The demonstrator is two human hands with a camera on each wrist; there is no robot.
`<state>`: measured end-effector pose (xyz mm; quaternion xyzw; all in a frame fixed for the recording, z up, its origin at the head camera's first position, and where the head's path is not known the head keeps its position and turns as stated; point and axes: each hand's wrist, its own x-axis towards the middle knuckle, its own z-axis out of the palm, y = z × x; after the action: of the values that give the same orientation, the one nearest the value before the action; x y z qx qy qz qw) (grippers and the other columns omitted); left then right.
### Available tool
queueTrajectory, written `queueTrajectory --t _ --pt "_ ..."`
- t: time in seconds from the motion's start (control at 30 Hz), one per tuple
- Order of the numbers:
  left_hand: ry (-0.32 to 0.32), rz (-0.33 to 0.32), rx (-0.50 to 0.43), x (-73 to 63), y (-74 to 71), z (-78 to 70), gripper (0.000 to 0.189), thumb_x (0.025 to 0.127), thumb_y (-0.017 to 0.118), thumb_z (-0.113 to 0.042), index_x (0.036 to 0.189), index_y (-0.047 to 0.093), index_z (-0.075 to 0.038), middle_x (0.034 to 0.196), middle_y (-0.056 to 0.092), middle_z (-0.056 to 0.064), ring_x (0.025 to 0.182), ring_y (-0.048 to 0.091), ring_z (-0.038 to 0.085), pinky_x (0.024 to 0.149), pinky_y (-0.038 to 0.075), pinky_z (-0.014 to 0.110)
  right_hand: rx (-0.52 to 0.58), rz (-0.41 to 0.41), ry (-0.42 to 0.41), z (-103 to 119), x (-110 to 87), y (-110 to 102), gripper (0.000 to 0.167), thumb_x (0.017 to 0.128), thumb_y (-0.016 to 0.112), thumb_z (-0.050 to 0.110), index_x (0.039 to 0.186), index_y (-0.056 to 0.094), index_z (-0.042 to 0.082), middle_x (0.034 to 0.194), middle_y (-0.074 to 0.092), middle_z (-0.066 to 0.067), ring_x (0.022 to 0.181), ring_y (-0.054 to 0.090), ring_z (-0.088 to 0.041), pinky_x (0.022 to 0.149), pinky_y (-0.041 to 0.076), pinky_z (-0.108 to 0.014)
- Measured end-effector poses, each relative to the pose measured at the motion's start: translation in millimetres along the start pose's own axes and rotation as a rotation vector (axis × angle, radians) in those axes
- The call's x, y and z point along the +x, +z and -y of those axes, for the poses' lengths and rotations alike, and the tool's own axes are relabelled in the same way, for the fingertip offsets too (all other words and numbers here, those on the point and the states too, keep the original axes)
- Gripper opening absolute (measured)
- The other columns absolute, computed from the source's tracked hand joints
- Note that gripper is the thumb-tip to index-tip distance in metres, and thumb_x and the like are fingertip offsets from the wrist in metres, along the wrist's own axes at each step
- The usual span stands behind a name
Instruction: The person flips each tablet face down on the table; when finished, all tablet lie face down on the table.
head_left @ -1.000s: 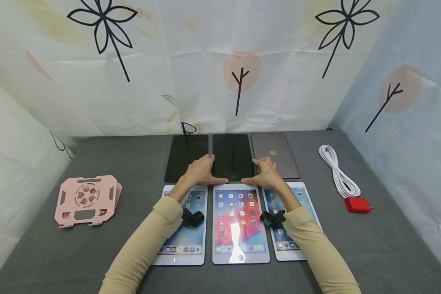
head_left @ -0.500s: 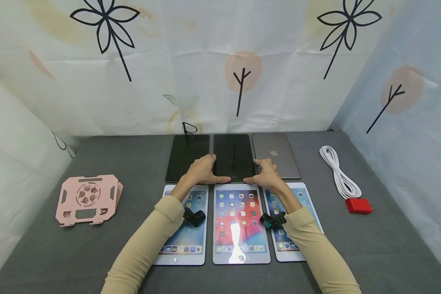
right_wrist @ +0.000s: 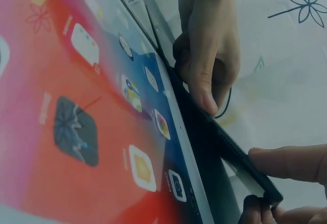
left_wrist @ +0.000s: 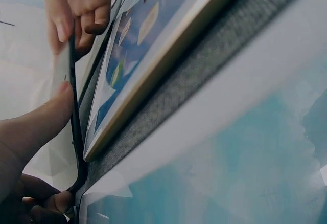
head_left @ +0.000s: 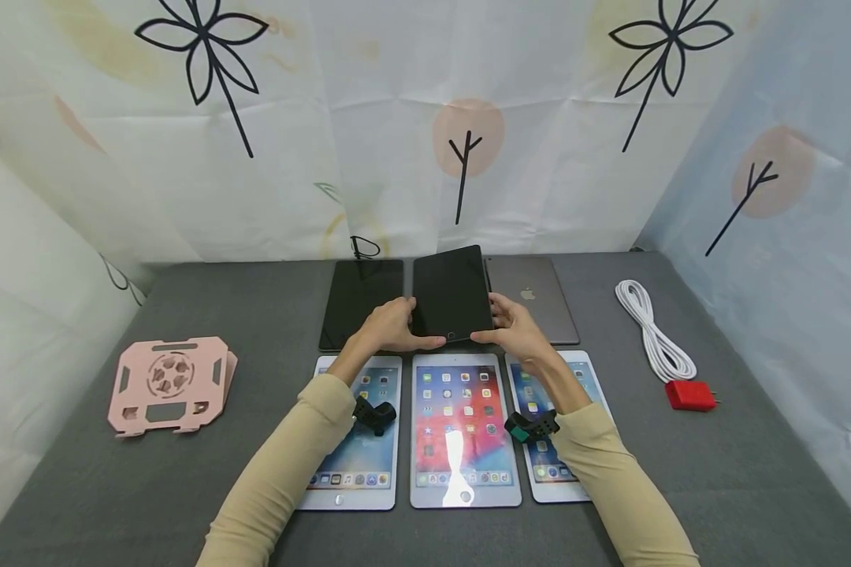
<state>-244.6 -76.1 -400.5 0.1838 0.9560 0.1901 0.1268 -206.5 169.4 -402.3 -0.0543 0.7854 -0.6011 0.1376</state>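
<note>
Gray tabletop [head_left: 716,488] bears five flat tablets [head_left: 464,431]; left hand [head_left: 392,327] and right hand [head_left: 514,332] share a clamped grip on one tilted tablet [head_left: 451,291].

White tablets [head_left: 465,429]: three lay near.
Black tablets [head_left: 451,291]: two were far.
Grey tablet [head_left: 546,303]: one lay far.
Pink stand [head_left: 135,364]: one.
Cable [head_left: 658,337]: one.
Red plug [head_left: 690,395]: one.

The head view looks from up high, forward and down, far enough back to take in most of the table [head_left: 745,488] and the cloth [head_left: 397,181] behind it. The left wrist view is low and very near, looking past the left grip [head_left: 390,327] to the right grip [head_left: 514,332]. The right wrist view, just as close, looks back the other way. Both wrist views lean sideways, and all three share the dark tablet [head_left: 450,291].
</note>
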Motion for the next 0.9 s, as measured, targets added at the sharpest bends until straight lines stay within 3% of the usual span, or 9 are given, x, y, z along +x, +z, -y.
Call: queueTrajectory --t 0.13,0.33,0.43,0.67,0.9 --pt "-0.015 0.001 -0.02 0.1 0.5 -2.1 0.103 0.085 0.074 -0.061 0.154 0.037 0.006 0.129 0.063 0.02 0.106 0.062 0.027 0.096 0.056 0.044 0.002 -0.012 -0.01 2.2 -2.4 1.0 0.084 0.094 0.068 0.001 0.162 0.02 0.002 0.151 0.046 -0.026 0.131 0.055 -0.044 0.106 0.05 -0.047" --pt "-0.012 0.016 0.013 0.7 0.6 -6.0 0.102 0.086 0.073 -0.06 0.155 0.037 0.006 0.15 0.05 0.024 0.13 0.057 0.035 0.11 0.049 0.049 -0.018 -0.033 -0.004 2.6 -5.4 1.1 0.083 0.093 0.068 -0.001 0.162 0.021 0.0 0.149 0.046 -0.026 0.13 0.055 -0.044 0.101 0.053 -0.04" --pt "-0.008 0.027 0.018 1.5 0.2 -8.9 0.101 0.086 0.073 -0.06 0.154 0.038 0.007 0.152 0.048 0.025 0.131 0.056 0.037 0.11 0.048 0.05 -0.019 -0.044 -0.004 3.1 -6.7 0.7 0.083 0.092 0.069 -0.002 0.161 0.022 0.0 0.148 0.045 -0.027 0.13 0.056 -0.044 0.097 0.054 -0.035" --pt "-0.003 0.044 -0.01 5.4 0.8 -17.9 0.099 0.086 0.073 -0.059 0.153 0.041 0.006 0.145 0.051 0.025 0.122 0.06 0.036 0.107 0.051 0.049 -0.004 -0.075 -0.015 7.1 -11.1 -3.0 0.083 0.091 0.068 -0.002 0.161 0.023 0.001 0.148 0.041 -0.028 0.13 0.056 -0.045 0.104 0.051 -0.044" --pt "0.0 0.059 -0.063 8.9 4.0 -23.8 0.099 0.087 0.073 -0.057 0.156 0.036 0.004 0.149 0.047 0.024 0.129 0.056 0.037 0.111 0.048 0.049 -0.011 -0.095 -0.044 11.5 -15.2 -8.1 0.084 0.091 0.068 -0.003 0.162 0.022 0.001 0.148 0.038 -0.029 0.133 0.052 -0.047 0.107 0.051 -0.05"
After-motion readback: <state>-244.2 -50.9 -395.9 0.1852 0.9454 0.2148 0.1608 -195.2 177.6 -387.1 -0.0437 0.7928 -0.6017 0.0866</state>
